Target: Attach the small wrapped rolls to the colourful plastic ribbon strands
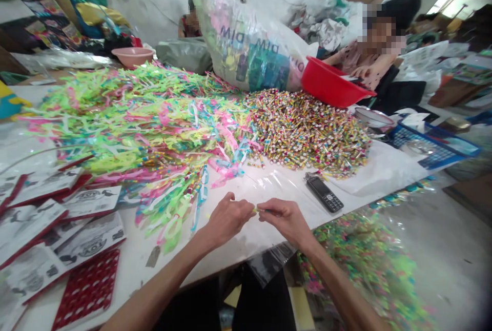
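Held piece: a small thin stick [260, 211], yellow-green at its left tip, caught between the 2 hands at the near edge of the table; too small to tell more.
Long axis: roughly 9 to 3 o'clock, level with the table edge, spanning the gap between the hands.
Left hand [226, 220]: fingers curled, tips pinching the stick's left end; the stick lies at its 3 o'clock.
Right hand [286, 220]: fingers closed around the stick's right end; the stick lies at its 9 o'clock.
Nearer hand: neither; both touch the piece, 1 at each end.
Table [269, 187]: white top under clear plastic sheet, bare just beyond the knuckles.
Phone [324, 193]: dark keypad handset lying flat at 1 o'clock from the right hand, near but apart.
Plastic strips [126, 121]: big tangled heap of neon green, pink and blue, from 10 to 12 o'clock of the left hand, its nearest strands close to that hand.
Small tubes [307, 131]: multicoloured pile at 12 to 1 o'clock, touching the strip heap on its left.
Red basin [330, 85]: tilted at the far edge of the tube pile.
Printed cards [57, 233]: red-edged, overlapping, at 9 o'clock.
Clear sack [246, 49]: stuffed, at 12 o'clock behind the piles.
Another person [369, 59]: seated across at 1 o'clock, a hand by the basin.
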`<state>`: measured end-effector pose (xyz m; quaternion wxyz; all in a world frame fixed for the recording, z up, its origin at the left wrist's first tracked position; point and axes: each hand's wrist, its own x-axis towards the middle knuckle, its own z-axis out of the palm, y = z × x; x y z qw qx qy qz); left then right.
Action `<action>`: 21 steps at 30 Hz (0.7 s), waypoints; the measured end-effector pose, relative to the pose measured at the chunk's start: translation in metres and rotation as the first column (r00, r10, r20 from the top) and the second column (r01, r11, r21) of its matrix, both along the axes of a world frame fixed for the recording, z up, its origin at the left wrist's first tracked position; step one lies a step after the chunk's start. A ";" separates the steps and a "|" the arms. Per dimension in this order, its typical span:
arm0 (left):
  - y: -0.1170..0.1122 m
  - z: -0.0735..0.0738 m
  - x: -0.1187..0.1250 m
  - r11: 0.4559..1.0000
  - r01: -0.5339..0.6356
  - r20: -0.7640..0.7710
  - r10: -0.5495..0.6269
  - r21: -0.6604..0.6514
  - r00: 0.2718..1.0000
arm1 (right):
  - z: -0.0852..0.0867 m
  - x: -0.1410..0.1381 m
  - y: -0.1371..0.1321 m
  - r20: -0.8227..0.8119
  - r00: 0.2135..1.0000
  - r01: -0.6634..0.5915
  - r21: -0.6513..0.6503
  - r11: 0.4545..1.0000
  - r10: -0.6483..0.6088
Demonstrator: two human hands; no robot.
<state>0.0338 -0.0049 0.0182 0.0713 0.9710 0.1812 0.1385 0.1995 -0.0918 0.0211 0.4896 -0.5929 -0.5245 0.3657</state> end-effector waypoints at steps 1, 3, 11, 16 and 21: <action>0.001 -0.003 -0.004 1.000 -0.007 -0.005 0.007 0.008 1.000 | -0.005 -0.004 0.002 -0.001 1.000 0.001 0.001 1.000 -0.001; 0.002 -0.010 -0.012 1.000 -0.028 -0.014 0.028 0.005 0.999 | -0.013 -0.012 0.007 -0.008 1.000 -0.003 0.002 1.000 0.004; 0.023 -0.026 -0.044 0.998 -0.016 -0.020 0.017 0.059 1.000 | -0.024 -0.028 0.035 -0.010 0.985 -0.175 -0.027 0.984 0.174; 0.049 -0.018 -0.041 0.989 -0.143 -0.114 0.147 0.041 0.982 | -0.019 -0.024 0.067 0.116 0.977 -0.176 -0.028 0.984 0.178; 0.055 -0.017 -0.034 0.981 -0.183 -0.072 0.178 -0.061 0.981 | 0.003 -0.028 0.087 0.617 0.769 -0.142 -0.088 0.986 0.165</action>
